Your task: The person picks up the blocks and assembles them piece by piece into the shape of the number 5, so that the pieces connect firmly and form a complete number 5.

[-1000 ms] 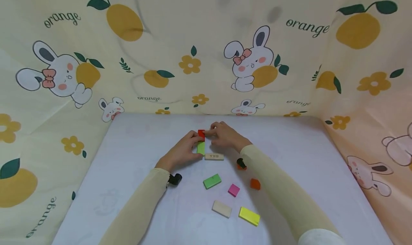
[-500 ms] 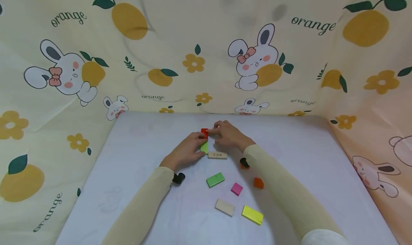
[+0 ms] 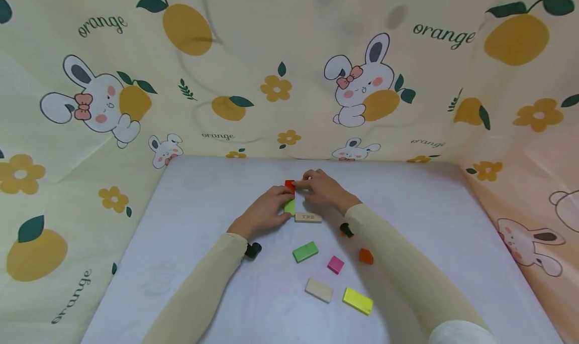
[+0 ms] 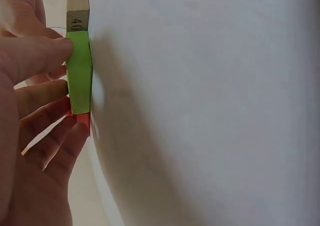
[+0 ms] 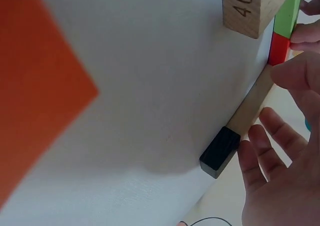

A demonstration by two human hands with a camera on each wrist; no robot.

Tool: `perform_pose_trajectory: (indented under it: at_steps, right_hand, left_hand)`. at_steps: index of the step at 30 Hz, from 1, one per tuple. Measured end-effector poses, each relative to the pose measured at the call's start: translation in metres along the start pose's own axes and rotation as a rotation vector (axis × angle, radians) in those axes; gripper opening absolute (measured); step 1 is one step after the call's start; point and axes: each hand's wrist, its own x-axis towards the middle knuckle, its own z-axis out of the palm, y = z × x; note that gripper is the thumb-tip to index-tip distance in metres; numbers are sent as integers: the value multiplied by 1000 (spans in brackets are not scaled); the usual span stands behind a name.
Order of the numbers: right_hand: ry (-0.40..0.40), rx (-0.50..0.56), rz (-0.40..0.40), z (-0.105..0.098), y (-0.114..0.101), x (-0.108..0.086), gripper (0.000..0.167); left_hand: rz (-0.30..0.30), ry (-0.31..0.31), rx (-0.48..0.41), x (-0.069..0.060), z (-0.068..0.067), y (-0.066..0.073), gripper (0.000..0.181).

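Observation:
My left hand (image 3: 264, 211) holds a light green block (image 3: 289, 207), thumb at one end and fingers by the red block (image 3: 290, 184) that meets its other end. A plain wooden block (image 3: 308, 217) with markings stands against the green one; its end reads "40" in the left wrist view. In the right wrist view, a long wooden block (image 5: 252, 100) continues from the red one, with a black block (image 5: 220, 151) at its end. My right hand (image 3: 324, 191) holds that wooden block between thumb and fingers, hiding it in the head view. Its index fingertip meets the red block.
Loose blocks lie nearer on the white table (image 3: 203, 294): green (image 3: 305, 252), pink (image 3: 335, 264), plain wood (image 3: 318, 290), yellow (image 3: 358, 301) and orange (image 3: 366, 256). Another orange piece is mostly hidden under the right wrist. A printed cloth (image 3: 253, 32) encloses the table.
The head view has shifted slightly, moving the whole scene to the right in the picture. Both hands and the blocks keep nearly the same places relative to each other.

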Motion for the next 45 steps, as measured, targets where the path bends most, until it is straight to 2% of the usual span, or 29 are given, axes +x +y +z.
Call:
perform_pose_trajectory:
  at_steps: [8, 17, 21, 26, 31, 38, 45]
  right_hand:
    - [15, 43, 6, 2, 1, -5, 56]
    - [112, 229, 17, -8, 5, -20, 49]
    - [123, 289, 30, -10, 3, -31, 42]
    - [88, 328, 51, -7, -3, -48, 40]
    - [23, 320, 65, 2, -10, -62, 42]
    - [9, 327, 65, 15, -15, -67, 35]
    - [4, 325, 70, 22, -17, -69, 31]
  left_hand:
    - [-21, -10, 11, -1, 0, 5, 55]
    - [-16, -14, 20, 1, -3, 5, 54]
    - [-12, -21, 20, 2, -1, 4, 55]
    - [-11, -26, 28, 3, 0, 3, 55]
    - [-18, -30, 30, 4, -1, 3, 55]
    - [-33, -24, 39, 4, -1, 2, 56]
    - [-23, -26, 31, 4, -1, 3, 56]
